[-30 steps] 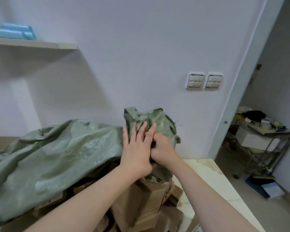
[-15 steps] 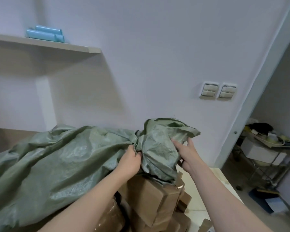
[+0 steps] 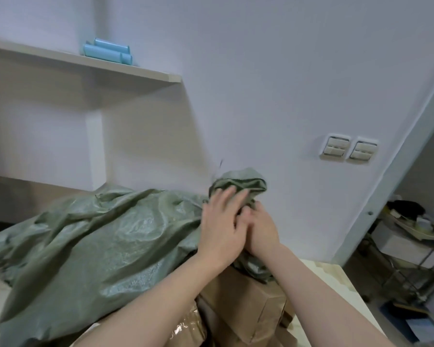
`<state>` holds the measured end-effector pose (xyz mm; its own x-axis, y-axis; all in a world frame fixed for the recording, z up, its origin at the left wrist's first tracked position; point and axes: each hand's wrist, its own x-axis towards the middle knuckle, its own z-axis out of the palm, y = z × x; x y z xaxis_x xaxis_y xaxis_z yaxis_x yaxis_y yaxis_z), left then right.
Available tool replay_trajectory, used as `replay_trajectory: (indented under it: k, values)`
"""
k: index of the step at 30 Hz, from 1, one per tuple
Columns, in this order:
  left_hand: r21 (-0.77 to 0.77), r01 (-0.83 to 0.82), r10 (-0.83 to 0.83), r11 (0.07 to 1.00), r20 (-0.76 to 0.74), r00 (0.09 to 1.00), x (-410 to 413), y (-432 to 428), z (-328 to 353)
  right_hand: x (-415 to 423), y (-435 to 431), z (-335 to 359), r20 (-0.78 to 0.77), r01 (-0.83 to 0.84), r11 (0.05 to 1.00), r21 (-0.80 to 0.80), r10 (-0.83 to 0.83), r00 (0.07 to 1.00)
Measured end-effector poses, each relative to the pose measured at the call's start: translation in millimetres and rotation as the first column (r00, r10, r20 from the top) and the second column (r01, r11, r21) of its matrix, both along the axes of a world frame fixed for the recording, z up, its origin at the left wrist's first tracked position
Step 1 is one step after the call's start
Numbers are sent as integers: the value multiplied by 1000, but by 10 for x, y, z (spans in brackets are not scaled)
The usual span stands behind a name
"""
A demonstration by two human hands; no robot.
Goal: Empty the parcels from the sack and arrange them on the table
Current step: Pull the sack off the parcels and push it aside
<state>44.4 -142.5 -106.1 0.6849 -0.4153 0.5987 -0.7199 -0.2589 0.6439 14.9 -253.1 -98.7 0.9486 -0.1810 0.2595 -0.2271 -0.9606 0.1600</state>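
Head view: on the bench, the left grip presses flat-fingered and the right grip clenches the bunched mouth of the sack, probably limp, slippery weave; boxy parcels beneath look stiff, heavier.

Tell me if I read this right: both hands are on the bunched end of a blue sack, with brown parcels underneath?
Not quite. The sack is green, not blue, as the head view shows. The rest holds: the left hand and right hand are on its bunched end, with brown parcels underneath.
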Motion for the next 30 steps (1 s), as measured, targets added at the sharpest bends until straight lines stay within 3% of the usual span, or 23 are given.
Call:
replay_trajectory:
  k: [1,3,4,6,8,10,14,17,19,21,24,27,29,30]
  values:
    - [147,65,-61,987,-28,998,37,-6,-20,24,61,2,-14,-99,988,123,101,995]
    - [279,77,9,957,-293,956,171,67,-39,28,170,100,57,-186,845,501,183,982]
    - [300,51,86,953,-426,901,274,127,-76,33,177,141,159,-215,745,631,147,976]
    - [295,79,132,952,-633,763,403,273,-153,41,91,137,276,-151,608,779,-116,954]
    - [138,94,52,986,-787,615,453,376,-184,16,44,125,112,71,484,872,-339,934]
    - [12,75,-27,997,-864,502,459,393,-131,9,119,74,-117,216,245,945,-364,924]
    - [-272,34,-266,962,-897,354,627,388,-92,157,385,101,-8,1,-35,999,-202,979]
    - [-450,-195,-381,872,-872,306,783,466,-212,295,495,199,61,-159,-259,953,-350,935]
    - [-500,-282,-429,819,-860,278,771,568,-268,399,503,82,41,-163,-218,962,-479,877]
    - [-604,-322,-580,729,-795,178,739,662,-319,445,579,-70,-53,-63,-226,972,-472,880]
    - [-688,-383,-746,616,-666,-4,704,815,-371,458,725,-97,-171,0,-444,896,-346,922]
    - [-683,-348,-743,642,-667,-59,671,998,-315,524,810,-109,-248,93,-508,857,-248,936]
    - [-574,-328,-612,750,-791,-17,653,1064,-229,552,840,-146,-270,111,-467,877,-290,918]
    - [-478,-340,-501,810,-865,21,652,1088,-183,580,832,-188,-248,95,-394,914,-357,901]
